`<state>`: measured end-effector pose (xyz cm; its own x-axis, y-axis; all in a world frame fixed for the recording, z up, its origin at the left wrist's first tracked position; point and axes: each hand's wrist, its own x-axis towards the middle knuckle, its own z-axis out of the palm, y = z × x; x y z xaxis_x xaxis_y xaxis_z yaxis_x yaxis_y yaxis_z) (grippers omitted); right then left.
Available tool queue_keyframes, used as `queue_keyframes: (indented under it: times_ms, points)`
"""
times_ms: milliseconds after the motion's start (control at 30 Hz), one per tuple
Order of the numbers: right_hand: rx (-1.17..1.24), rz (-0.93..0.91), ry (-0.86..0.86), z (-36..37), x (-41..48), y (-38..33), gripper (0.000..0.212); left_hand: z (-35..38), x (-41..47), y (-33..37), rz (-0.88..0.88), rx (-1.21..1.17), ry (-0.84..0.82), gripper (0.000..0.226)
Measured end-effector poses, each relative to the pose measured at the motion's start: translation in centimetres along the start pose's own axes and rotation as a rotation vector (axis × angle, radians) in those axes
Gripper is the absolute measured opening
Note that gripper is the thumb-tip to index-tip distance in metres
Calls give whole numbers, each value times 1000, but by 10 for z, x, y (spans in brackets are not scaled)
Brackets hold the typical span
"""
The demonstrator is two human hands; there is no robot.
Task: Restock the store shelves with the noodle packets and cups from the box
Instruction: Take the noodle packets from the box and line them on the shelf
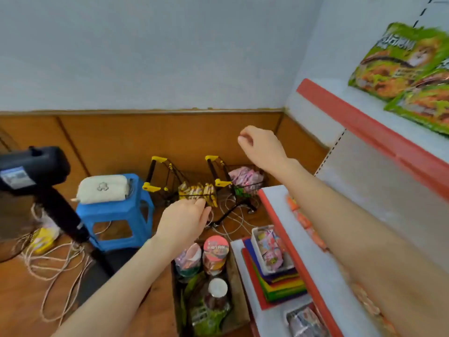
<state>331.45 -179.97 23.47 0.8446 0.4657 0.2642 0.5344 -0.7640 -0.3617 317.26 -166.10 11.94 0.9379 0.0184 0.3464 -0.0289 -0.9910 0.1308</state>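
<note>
The box [237,283] stands on the floor below my arms, holding a red-lidded noodle cup [215,249], a pink-topped cup [189,257], a white-lidded cup [218,289] and green noodle packets [206,314]. Two green noodle packets [403,62] lie on the upper shelf [364,117] at the right. My left hand [184,220] hovers above the box, fingers loosely curled, holding nothing. My right hand [261,147] is raised in front of the shelf edge, fingers curled in, with nothing visible in it.
A blue stool [116,212] with a white cushion stands left of the box. Two small wire carts [170,181] with snack packets stand by the wall. Cables [56,261] lie on the floor, beside a dark stand [60,210]. Lower shelves [274,203] hold trays and coloured sheets.
</note>
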Motion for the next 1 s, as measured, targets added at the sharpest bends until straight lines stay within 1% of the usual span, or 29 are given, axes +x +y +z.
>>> queue_keyframes:
  times_ms: [67, 167, 267, 333, 467, 600, 733, 800, 867, 1000]
  points:
    - [22, 39, -99, 44, -13, 5, 30, 20, -22, -17, -43, 39, -56, 35]
    - [36, 104, -228, 104, -35, 17, 31, 57, -55, -33, -75, -8, -147, 27]
    - [23, 157, -364, 159, -57, 34, 30, 92, -85, -40, -168, -116, -318, 30]
    - [9, 208, -447, 196, -72, 50, 29, 116, -99, -42, -245, -115, -442, 32]
    - [5, 281, -603, 276, -112, 91, 31, 173, -121, -40, -297, -77, -655, 31]
    - [1, 361, -748, 359, -158, 138, 30, 251, -143, -40, -313, -54, -843, 31]
    - [30, 432, -878, 443, -207, 180, 29, 347, -168, -41, -332, -54, -957, 29]
    - [35, 464, -914, 484, -230, 200, 27, 398, -182, -42, -326, -25, -1001, 26]
    - [57, 526, -942, 524, -253, 222, 24, 447, -195, -44, -356, -19, -1041, 25]
    - [91, 643, -989, 596, -290, 261, 26, 531, -214, -53, -435, 5, -1053, 25]
